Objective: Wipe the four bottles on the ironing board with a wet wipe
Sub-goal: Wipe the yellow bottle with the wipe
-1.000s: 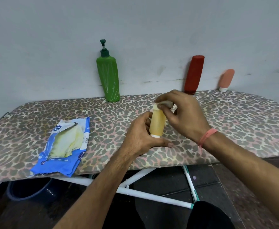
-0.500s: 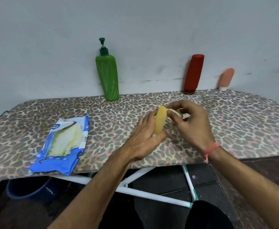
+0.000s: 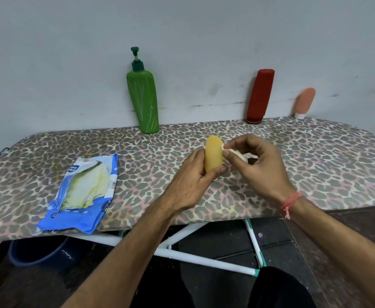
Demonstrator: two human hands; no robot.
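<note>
Left hand (image 3: 191, 181) curled round the lower part of the yellow bottle (image 3: 213, 155), thumb across the front, holding it raised over the middle of the ironing board (image 3: 315, 165) with the rounded end up and tilted a little away. Right hand (image 3: 260, 165) pinching a bunched wet wipe (image 3: 237, 153) between thumb and fingertips, the wipe's edge pressed to the bottle's upper right side. Wiping in progress on this one bottle, by the look of it; impossible to tell how much of its surface has been covered. Farther out, along the wall at the back edge of the board: green pump bottle (image 3: 144, 101) at centre-left, leaning slightly; red bottle (image 3: 260, 96) to the right, standing on its cap and leaning against the wall; small pink bottle (image 3: 305, 102) just beyond that, also cap down. All three well apart from the hands and untouched at present; no telling from their surfaces whether already wiped. At the near left of the board, the blue wipes packet (image 3: 82, 192), torn open, pale sheets showing inside. Under the board, white frame legs (image 3: 204, 261) and a dark bucket (image 3: 37, 252) on the floor. Judged overall: one bottle in hand, up to three possibly left.
</note>
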